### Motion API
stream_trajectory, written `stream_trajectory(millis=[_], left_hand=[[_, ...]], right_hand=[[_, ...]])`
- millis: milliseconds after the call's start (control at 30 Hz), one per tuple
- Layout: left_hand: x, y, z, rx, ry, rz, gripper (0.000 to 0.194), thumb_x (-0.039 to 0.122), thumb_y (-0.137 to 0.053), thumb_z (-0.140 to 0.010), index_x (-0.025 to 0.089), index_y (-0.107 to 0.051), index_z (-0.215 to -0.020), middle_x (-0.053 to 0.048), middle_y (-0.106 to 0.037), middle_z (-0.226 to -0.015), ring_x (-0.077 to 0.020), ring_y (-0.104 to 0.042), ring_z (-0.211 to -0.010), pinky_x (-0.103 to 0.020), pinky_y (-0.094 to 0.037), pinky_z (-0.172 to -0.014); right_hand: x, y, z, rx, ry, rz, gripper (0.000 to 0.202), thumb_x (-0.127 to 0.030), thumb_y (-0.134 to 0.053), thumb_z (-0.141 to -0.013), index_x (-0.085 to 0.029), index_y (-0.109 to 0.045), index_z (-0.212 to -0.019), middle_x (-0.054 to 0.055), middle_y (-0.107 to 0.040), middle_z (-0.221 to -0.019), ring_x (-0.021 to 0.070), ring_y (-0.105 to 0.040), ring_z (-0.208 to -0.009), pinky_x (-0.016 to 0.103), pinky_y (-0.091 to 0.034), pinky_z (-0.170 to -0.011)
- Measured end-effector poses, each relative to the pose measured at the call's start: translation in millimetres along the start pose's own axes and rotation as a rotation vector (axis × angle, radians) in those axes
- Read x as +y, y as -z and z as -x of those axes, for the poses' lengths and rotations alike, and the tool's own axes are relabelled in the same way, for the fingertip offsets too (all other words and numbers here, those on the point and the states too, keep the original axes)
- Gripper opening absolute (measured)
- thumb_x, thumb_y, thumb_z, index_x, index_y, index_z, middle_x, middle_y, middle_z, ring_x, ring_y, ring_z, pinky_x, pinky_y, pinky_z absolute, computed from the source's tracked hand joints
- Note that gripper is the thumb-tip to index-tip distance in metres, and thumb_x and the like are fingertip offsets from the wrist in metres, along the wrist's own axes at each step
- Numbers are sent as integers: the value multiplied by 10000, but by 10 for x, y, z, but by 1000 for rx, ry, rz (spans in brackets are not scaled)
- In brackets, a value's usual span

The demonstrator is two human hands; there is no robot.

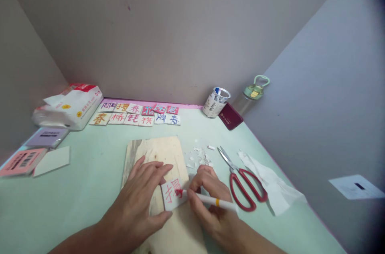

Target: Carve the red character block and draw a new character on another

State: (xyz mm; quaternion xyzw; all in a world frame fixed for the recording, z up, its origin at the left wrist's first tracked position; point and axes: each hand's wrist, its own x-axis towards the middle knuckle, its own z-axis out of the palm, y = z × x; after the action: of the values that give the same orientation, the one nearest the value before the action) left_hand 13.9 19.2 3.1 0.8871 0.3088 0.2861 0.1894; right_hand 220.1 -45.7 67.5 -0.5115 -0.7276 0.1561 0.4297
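the left hand (144, 194) presses flat on the card (173, 193) on the board (156, 150); the right hand (207, 196) grips a pen (210, 200), tip on the card's right edge.

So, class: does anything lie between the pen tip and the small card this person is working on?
Nothing visible does. The right hand holds the pen with its red tip right on the card, which the left hand pins to the wooden board.
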Motion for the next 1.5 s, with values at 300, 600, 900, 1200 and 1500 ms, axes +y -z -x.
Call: stream_trajectory(millis=[300, 600, 900, 1200, 1500], left_hand=[[14, 8, -4, 17, -4, -1, 784, 174, -656, -744, 269, -367, -1466, -57, -660, -1228, -310, -564, -1298, -617, -213, -1256], [8, 21, 8, -4, -2, 4, 794, 178, -665, -755, 267, -349, -1478, -46, -660, -1185, -305, -561, -1287, -613, -208, -1252], [14, 12, -7, 9, -9, -9, 799, 164, -661, -737, 270, -352, -1467, -51, -653, -1208, -300, -557, -1294, -604, -202, -1249], [1, 8, 4, 7, -11, 5, 795, 178, -668, -747, 271, -354, -1471, -51, -648, -1233, -292, -548, -1297, -591, -180, -1257], [4, -5, 9, 16, -12, -2, 799, 164, -661, -733, 268, -364, -1467, -39, -654, -1204, -289, -544, -1306, -566, -167, -1266]], right_hand=[[-4, -6, -4, -47, -5, -2, 189, -88, -489, -929, -231, -452, -811, -31, -530, -704, 151, -486, -654, 358, -427, -740], [-36, 5, -9, -47, -1, -32, 184, -104, -477, -930, -236, -441, -807, -50, -505, -689, 145, -466, -646, 352, -412, -750], [34, 30, 3, -49, -86, -18, 210, -130, -470, -962, -224, -440, -776, -49, -484, -687, 147, -454, -657, 348, -382, -728], [16, 52, -4, -80, -77, -17, 202, -111, -460, -957, -229, -420, -798, -54, -485, -722, 148, -465, -693, 343, -377, -745], [10, 60, 0, -28, -90, -13, 220, -143, -472, -976, -228, -440, -776, -45, -486, -693, 158, -473, -693, 334, -385, -714]])
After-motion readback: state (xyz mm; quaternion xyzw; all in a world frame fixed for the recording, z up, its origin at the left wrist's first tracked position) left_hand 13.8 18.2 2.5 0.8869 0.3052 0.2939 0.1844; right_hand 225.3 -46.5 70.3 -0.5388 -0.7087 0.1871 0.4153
